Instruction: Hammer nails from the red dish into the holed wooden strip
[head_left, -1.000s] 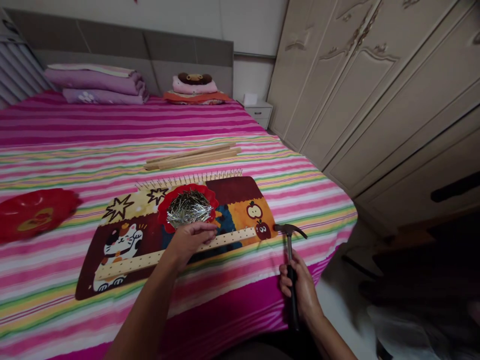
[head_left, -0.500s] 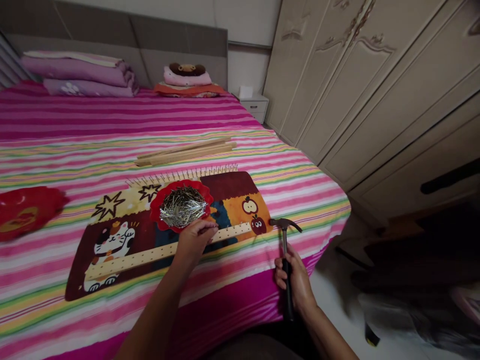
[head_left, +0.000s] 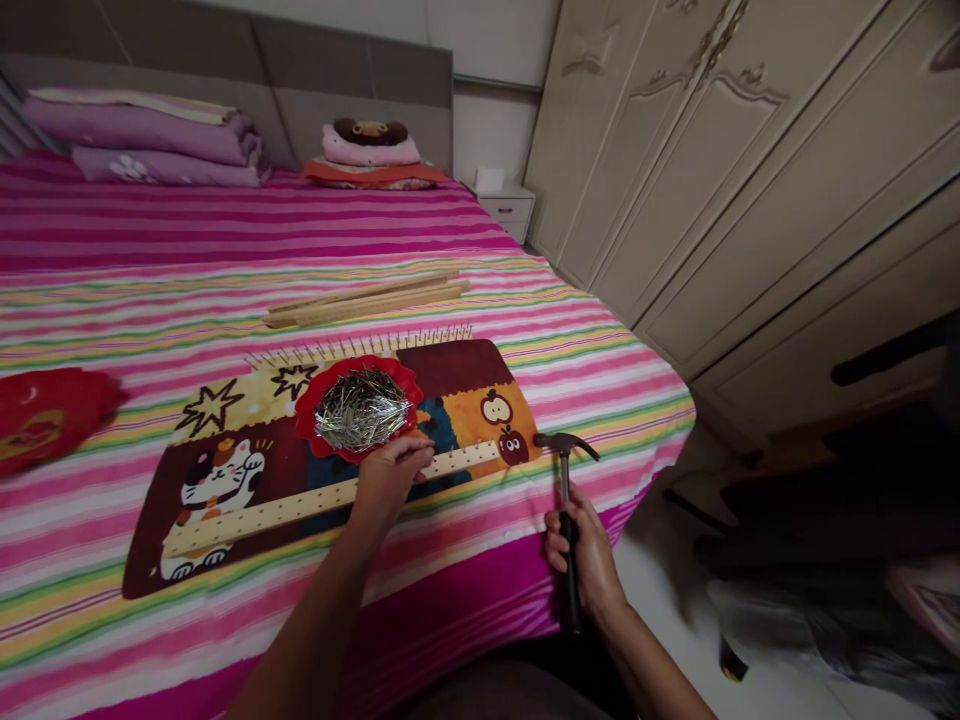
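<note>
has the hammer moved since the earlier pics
No, the hammer stays just right of the apple print on the mat; only the view shifted.

A printed mat (head_left: 465, 365) is laid on the bed (head_left: 225, 230), and a scalloped dish (head_left: 304, 420) of nails (head_left: 360, 410) is set on it. A drilled wooden strip (head_left: 255, 515) is laid in front of the dish, and a nail-studded strip (head_left: 360, 350) runs along the mat's far edge. Loose slats (head_left: 367, 303) are placed farther back, a second dish (head_left: 45, 415) lies to the left, and a wardrobe (head_left: 720, 190) stands right of the bed.
</note>
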